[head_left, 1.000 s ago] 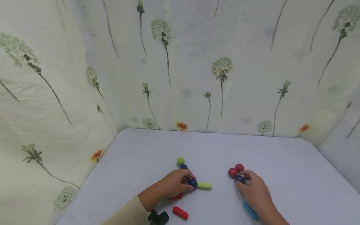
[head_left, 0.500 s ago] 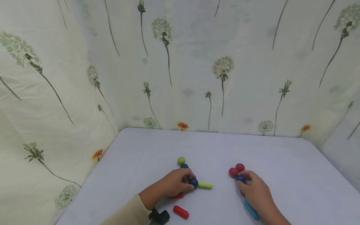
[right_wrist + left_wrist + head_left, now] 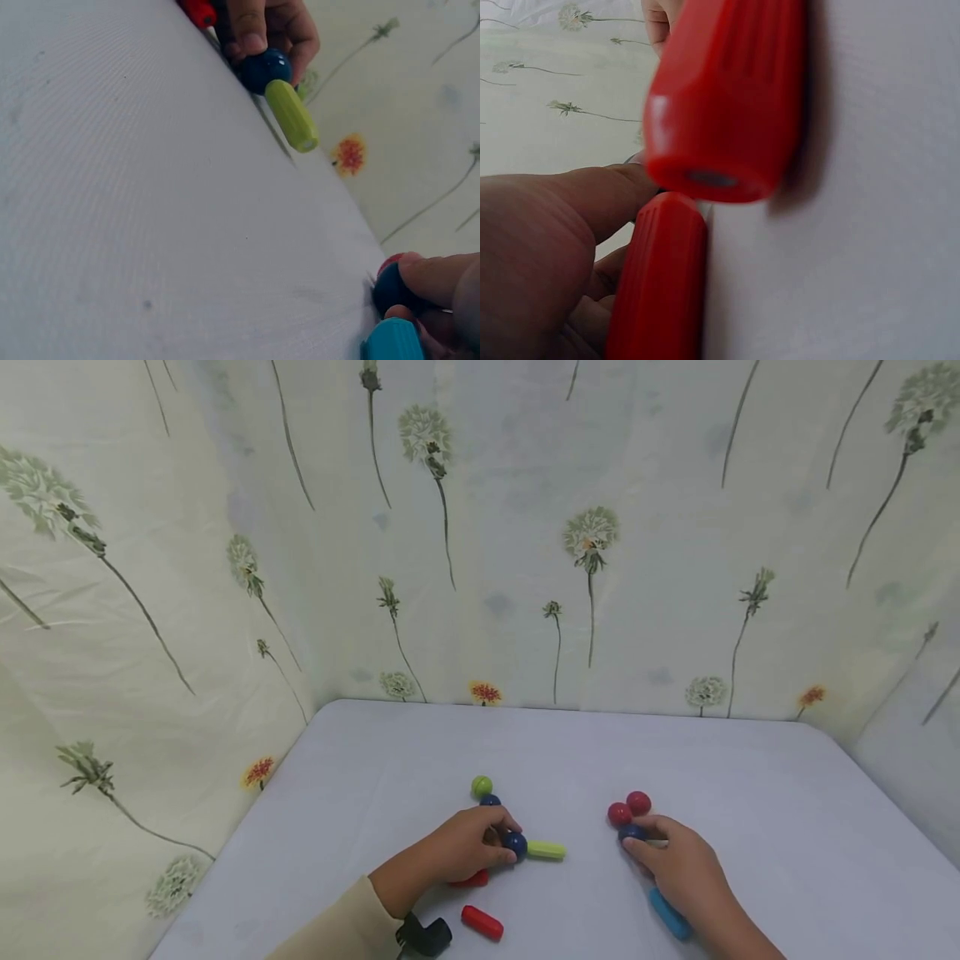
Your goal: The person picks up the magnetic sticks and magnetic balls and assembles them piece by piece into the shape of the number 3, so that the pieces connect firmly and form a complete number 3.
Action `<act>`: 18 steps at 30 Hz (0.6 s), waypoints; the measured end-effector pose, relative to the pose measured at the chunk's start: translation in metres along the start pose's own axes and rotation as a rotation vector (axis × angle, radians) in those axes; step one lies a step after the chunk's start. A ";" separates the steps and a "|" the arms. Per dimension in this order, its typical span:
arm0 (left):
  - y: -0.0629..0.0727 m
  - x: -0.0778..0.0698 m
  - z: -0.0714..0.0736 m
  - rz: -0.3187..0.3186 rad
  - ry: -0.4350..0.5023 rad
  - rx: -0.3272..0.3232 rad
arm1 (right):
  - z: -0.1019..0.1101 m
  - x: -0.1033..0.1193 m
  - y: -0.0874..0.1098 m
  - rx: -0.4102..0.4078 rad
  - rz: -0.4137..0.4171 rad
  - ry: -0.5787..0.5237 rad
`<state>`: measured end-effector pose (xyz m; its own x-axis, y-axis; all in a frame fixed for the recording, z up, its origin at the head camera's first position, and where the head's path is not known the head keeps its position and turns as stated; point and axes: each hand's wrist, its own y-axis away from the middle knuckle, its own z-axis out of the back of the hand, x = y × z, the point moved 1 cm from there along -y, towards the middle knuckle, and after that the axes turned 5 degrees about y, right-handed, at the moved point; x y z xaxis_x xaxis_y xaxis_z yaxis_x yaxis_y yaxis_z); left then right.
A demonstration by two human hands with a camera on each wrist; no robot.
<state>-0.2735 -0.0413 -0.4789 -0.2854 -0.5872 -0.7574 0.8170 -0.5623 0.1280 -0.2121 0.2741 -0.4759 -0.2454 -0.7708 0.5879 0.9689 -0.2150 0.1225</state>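
Note:
In the head view, my left hand (image 3: 468,846) grips a dark blue ball (image 3: 516,845) between thumb and fingers. A yellow-green rod (image 3: 546,850) meets that ball's right side; the right wrist view shows the same rod (image 3: 292,116) jutting from it. My right hand (image 3: 681,860) pinches another dark blue ball (image 3: 632,832) beside two red balls, the nearer (image 3: 619,814) and the farther (image 3: 638,802). Something pale shows between the right fingers, its kind unclear. A light blue rod (image 3: 670,914) lies by the right wrist.
Beyond the left hand sit a green ball (image 3: 482,787) and a partly hidden blue ball (image 3: 491,800). One red rod (image 3: 482,923) lies near the left wrist; another red rod (image 3: 472,879) is mostly under the hand. A black device (image 3: 427,937) is at the left wrist. Floral cloth (image 3: 510,527) hangs behind the white table (image 3: 405,752).
The right hand's blue ball has shifted slightly left, and a pale piece now shows between those fingers. The left hand keeps its grip in place.

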 end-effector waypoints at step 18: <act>0.000 -0.002 0.002 0.004 0.010 -0.002 | 0.002 0.004 0.006 0.035 0.050 0.011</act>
<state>-0.2734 -0.0411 -0.4763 -0.2766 -0.5837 -0.7634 0.8193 -0.5584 0.1300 -0.2073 0.2712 -0.4711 -0.1972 -0.7867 0.5850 0.9804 -0.1556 0.1212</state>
